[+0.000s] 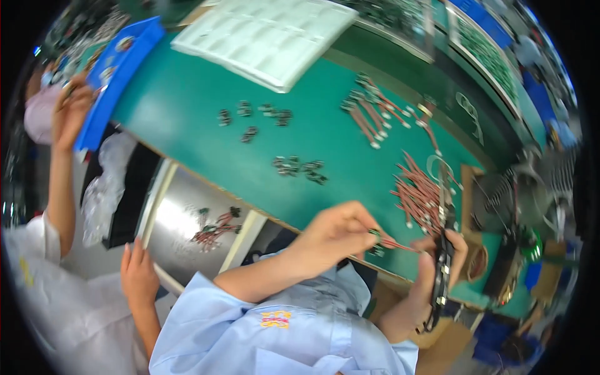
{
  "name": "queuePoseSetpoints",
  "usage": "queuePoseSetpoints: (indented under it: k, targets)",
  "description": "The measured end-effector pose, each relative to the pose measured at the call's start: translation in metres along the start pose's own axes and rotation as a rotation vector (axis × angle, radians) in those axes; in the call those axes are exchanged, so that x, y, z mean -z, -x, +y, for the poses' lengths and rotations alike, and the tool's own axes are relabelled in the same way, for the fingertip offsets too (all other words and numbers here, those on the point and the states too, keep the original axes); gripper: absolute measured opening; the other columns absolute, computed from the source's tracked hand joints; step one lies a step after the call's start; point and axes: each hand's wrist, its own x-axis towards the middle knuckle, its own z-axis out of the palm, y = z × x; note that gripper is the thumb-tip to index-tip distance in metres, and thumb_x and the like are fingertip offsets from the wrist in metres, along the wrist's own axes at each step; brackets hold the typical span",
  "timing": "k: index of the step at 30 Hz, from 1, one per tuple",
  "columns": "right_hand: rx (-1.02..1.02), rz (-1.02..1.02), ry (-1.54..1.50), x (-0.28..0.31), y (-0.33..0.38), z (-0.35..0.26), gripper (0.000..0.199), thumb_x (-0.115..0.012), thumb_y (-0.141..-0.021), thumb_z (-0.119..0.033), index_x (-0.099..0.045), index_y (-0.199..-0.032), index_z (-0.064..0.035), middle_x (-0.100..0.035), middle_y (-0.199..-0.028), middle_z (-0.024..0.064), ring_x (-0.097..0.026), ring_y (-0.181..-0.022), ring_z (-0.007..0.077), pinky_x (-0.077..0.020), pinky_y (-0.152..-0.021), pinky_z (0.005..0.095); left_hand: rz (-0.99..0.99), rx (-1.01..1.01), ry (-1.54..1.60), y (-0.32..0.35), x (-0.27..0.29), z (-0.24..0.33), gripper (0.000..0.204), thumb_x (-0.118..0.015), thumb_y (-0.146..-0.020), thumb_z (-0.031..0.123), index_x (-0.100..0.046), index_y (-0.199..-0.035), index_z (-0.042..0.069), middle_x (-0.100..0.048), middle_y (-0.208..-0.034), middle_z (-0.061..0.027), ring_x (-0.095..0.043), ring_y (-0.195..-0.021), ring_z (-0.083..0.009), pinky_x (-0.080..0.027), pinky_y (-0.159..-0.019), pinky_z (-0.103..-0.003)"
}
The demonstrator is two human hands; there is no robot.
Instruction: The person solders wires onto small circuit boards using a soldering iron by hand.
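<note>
My left hand (pixel 334 237) is closed, pinching a small green circuit board (pixel 375 242) with thin red wires (pixel 395 244) coming off it. The wires stretch right to my right hand (pixel 425 278), whose thumb and finger close at their ends. A long black tool with a metal upper part (pixel 444 256) crosses in front of my right hand and hides part of it; whether the hand grips the tool is unclear. Just beyond lies a heap of red wires (pixel 415 190) with pale ends, on the green table mat (pixel 200 125).
Small dark parts (pixel 290 165) lie grouped mid-table. Wired boards (pixel 365 115) sit farther back, near a white tray (pixel 269 37). At left, a co-worker's hand (pixel 70 115) is beside a blue bin (pixel 119 81). More wired boards (pixel 215 230) rest on a metal surface. A cardboard box (pixel 472 262) stands right.
</note>
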Motion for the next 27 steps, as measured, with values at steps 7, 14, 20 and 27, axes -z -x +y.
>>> queuePoseSetpoints:
  k: [7, 14, 20, 27]
  targets:
    - [-0.007, 0.022, -0.208, 0.006, 0.003, -0.005, 0.053, -0.068, -0.069, -0.025, -0.041, -0.11, -0.0055, -0.059, -0.088, 0.0176, -0.06, -0.077, 0.0262, -0.0416, -0.079, 0.0345, -0.012, 0.045, 0.05, -0.005, -0.01, 0.001, 0.011, -0.054, -0.081, 0.002, -0.049, -0.091, 0.004, -0.062, -0.092, -0.018, -0.059, -0.075, -0.0171, -0.044, -0.055, -0.022]
    - [0.029, -0.05, -0.379, 0.016, 0.008, -0.001, 0.062, -0.075, -0.065, -0.031, -0.04, -0.111, -0.0069, -0.059, -0.086, 0.0164, -0.06, -0.077, 0.0268, -0.0421, -0.079, 0.0353, -0.115, 0.129, 0.319, -0.009, -0.004, -0.009, 0.007, -0.052, -0.083, 0.002, -0.049, -0.09, 0.004, -0.062, -0.093, -0.0181, -0.061, -0.081, -0.0191, -0.044, -0.056, -0.022]
    - [0.046, -0.095, -0.387, 0.019, 0.01, -0.004, 0.063, -0.077, -0.065, -0.026, -0.039, -0.112, -0.0073, -0.06, -0.084, 0.0158, -0.06, -0.076, 0.0257, -0.043, -0.078, 0.0347, -0.17, 0.199, 0.431, -0.012, -0.003, -0.012, 0.008, -0.051, -0.083, 0.001, -0.049, -0.09, 0.004, -0.061, -0.094, -0.0197, -0.061, -0.086, -0.0211, -0.044, -0.055, -0.022]
    - [-0.042, -0.046, -0.292, 0.019, 0.01, -0.008, 0.053, -0.073, -0.069, -0.015, -0.041, -0.11, -0.0063, -0.059, -0.083, 0.0153, -0.06, -0.077, 0.0239, -0.0441, -0.077, 0.0332, -0.119, 0.153, 0.31, -0.014, -0.008, -0.014, 0.01, -0.051, -0.081, 0.0, -0.047, -0.089, 0.005, -0.062, -0.094, -0.0188, -0.06, -0.08, -0.0199, -0.044, -0.055, -0.022]
